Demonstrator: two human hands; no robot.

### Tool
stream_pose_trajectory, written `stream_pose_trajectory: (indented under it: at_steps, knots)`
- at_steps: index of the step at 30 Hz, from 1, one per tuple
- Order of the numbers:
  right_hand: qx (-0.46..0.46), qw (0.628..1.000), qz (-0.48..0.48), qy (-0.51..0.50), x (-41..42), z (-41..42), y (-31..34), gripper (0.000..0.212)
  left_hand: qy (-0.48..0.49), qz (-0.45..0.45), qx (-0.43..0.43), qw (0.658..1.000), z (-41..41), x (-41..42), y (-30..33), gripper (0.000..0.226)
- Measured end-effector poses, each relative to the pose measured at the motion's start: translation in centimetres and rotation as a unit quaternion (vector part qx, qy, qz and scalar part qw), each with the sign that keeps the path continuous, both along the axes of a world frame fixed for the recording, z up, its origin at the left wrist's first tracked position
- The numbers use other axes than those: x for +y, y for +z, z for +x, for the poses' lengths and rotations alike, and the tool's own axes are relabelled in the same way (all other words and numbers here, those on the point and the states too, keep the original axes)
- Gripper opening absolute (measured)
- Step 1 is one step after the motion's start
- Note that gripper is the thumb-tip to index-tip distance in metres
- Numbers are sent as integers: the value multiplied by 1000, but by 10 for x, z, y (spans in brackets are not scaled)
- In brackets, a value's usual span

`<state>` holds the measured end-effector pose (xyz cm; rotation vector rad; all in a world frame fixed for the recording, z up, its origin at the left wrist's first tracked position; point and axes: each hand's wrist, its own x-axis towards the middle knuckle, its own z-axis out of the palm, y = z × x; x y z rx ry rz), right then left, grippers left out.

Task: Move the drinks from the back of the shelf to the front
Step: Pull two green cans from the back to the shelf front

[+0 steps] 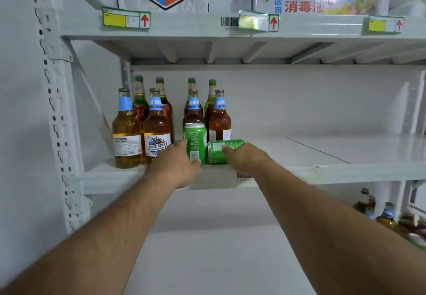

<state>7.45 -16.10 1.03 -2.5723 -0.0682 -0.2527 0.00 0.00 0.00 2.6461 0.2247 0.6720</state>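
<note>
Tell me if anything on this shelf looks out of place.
Yes: one green can lies on its side at the shelf's front edge, under the right hand, while the can beside it, gripped by the left hand, stands upright like the bottles.

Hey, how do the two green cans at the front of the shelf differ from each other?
The left green metal can stands upright; the right green metal can lies on its side. The left hand grips the upright one, while the right hand holds the toppled one. Both look like the same green drink, near the white shelf's front edge.
</note>
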Motion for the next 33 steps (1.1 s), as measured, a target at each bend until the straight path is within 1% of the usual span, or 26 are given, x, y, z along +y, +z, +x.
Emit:
stream_pose_trajectory:
  at_steps: [4,7,10,13,15,17,19,20,22,25,28,30,32,33]
  knots:
    - [25,998,57,-29,13,14,3,76,-24,-83,-1,996,22,10,-9,58]
    - [29,996,75,-40,19,23,6,79,-31,-136,-22,990,37,11,-13,60]
    - [49,994,81,-51,20,28,13,83,-45,-172,-41,983,45,14,-13,56]
    - [64,994,77,-35,16,30,20,86,-63,-193,-54,978,52,18,-14,55]
    - [77,995,68,-14,13,29,24,85,-72,-199,-62,975,56,21,-14,53]
    - [95,992,78,11,10,26,28,73,-75,-210,-68,972,61,24,-13,55]
    - [106,988,112,32,6,27,31,46,-80,-223,-72,969,63,25,-12,60]
    - [114,986,120,30,6,25,33,42,-81,-230,-75,967,65,25,-11,61]
    - [126,984,128,22,5,27,36,38,-76,-242,-82,964,68,23,-11,61]
    - [149,980,131,13,4,29,42,24,-77,-264,-83,958,73,21,-11,61]
    - [164,983,78,29,3,28,47,23,-78,-275,-85,955,74,20,-11,61]
    - [166,983,66,35,3,28,49,19,-76,-281,-86,953,73,20,-11,61]
    - [166,983,61,39,2,22,50,22,-74,-287,-85,951,72,19,-9,61]
    - [156,985,58,35,0,21,51,18,-74,-290,-85,950,72,19,-9,60]
